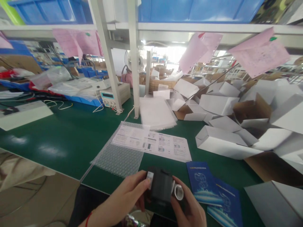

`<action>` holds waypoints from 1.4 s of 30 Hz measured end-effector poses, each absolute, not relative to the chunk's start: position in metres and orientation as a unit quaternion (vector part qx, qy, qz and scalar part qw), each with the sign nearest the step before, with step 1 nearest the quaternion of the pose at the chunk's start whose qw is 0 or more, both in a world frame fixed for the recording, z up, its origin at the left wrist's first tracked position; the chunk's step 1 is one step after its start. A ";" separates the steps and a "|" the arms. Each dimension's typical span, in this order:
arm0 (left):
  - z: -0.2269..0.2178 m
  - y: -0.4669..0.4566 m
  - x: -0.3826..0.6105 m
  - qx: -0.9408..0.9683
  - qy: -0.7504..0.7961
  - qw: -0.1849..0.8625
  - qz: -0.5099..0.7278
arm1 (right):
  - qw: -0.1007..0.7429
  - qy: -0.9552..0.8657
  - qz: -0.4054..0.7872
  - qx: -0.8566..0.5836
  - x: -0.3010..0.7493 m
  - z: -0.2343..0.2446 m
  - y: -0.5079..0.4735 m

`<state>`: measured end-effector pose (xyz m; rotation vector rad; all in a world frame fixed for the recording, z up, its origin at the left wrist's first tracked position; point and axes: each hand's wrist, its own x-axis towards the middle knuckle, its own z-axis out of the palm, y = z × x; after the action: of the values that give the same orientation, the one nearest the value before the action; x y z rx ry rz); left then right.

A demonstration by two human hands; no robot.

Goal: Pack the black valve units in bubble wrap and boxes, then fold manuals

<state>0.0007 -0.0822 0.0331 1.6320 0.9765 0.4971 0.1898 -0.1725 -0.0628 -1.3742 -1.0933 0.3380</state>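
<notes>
A black boxy device (162, 187) with a small white label sits between my two hands at the table's front edge. My left hand (132, 189) grips its left side, the thumb by the label. At its right side, my right hand (190, 205) is curled round the device and a white ring-shaped piece (179, 192); whether that piece is attached I cannot tell. Beyond the hands lie a sheet of bubble wrap (120, 159) and a printed instruction sheet (170, 147), partly covered by clear plastic. Two blue booklets (201, 181) overlap right of my right hand.
White cardboard boxes (220, 138) are heaped along the right. A stack of translucent bags (156, 112) lies behind the sheet. Shelf posts (133, 69) rise from the green table (61, 138), next to a power supply (115, 96). Pink papers (260, 53) hang from the shelf.
</notes>
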 end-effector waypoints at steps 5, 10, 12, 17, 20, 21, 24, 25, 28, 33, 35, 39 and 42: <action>0.032 -0.045 -0.054 0.829 0.450 0.272 0.190 | 0.707 -0.197 0.371 -0.569 0.196 -0.064 -0.181; 0.018 -0.025 -0.113 0.882 0.445 0.132 0.083 | 0.738 -0.133 0.417 -0.514 0.203 -0.064 -0.179; 0.015 -0.031 -0.112 0.886 0.433 0.148 0.080 | 0.737 -0.140 0.419 -0.512 0.202 -0.061 -0.176; 0.011 -0.055 -0.066 0.836 0.467 0.278 0.076 | 0.736 -0.144 0.418 -0.513 0.192 -0.054 -0.175; 0.007 -0.064 -0.042 0.801 0.497 0.327 0.068 | 0.719 -0.191 0.394 -0.539 0.184 -0.053 -0.177; 0.006 -0.066 -0.036 0.800 0.495 0.333 0.069 | 0.709 -0.213 0.382 -0.553 0.181 -0.052 -0.177; 0.007 -0.069 -0.029 0.802 0.478 0.350 0.078 | 0.662 -0.302 0.335 -0.599 0.172 -0.048 -0.177; 0.008 -0.070 -0.028 0.799 0.470 0.365 0.086 | 0.646 -0.336 0.314 -0.610 0.168 -0.045 -0.176; 0.012 -0.069 -0.029 0.768 0.434 0.453 0.130 | 0.612 -0.429 0.244 -0.618 0.160 -0.036 -0.173; 0.008 -0.066 -0.033 0.702 0.439 0.521 0.207 | 0.588 -0.498 0.197 -0.606 0.156 -0.034 -0.169; 0.005 -0.065 -0.035 0.692 0.463 0.506 0.224 | 0.581 -0.506 0.180 -0.611 0.160 -0.038 -0.169; 0.006 -0.066 -0.037 0.692 0.485 0.469 0.255 | 0.570 -0.515 0.151 -0.622 0.166 -0.047 -0.169; 0.010 -0.068 -0.034 0.715 0.478 0.434 0.267 | 0.565 -0.502 0.167 -0.633 0.166 -0.048 -0.170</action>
<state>-0.0343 -0.0678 0.0102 1.7816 1.1894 0.6661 0.1662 -0.1699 -0.0477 -1.4895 -1.1802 0.3917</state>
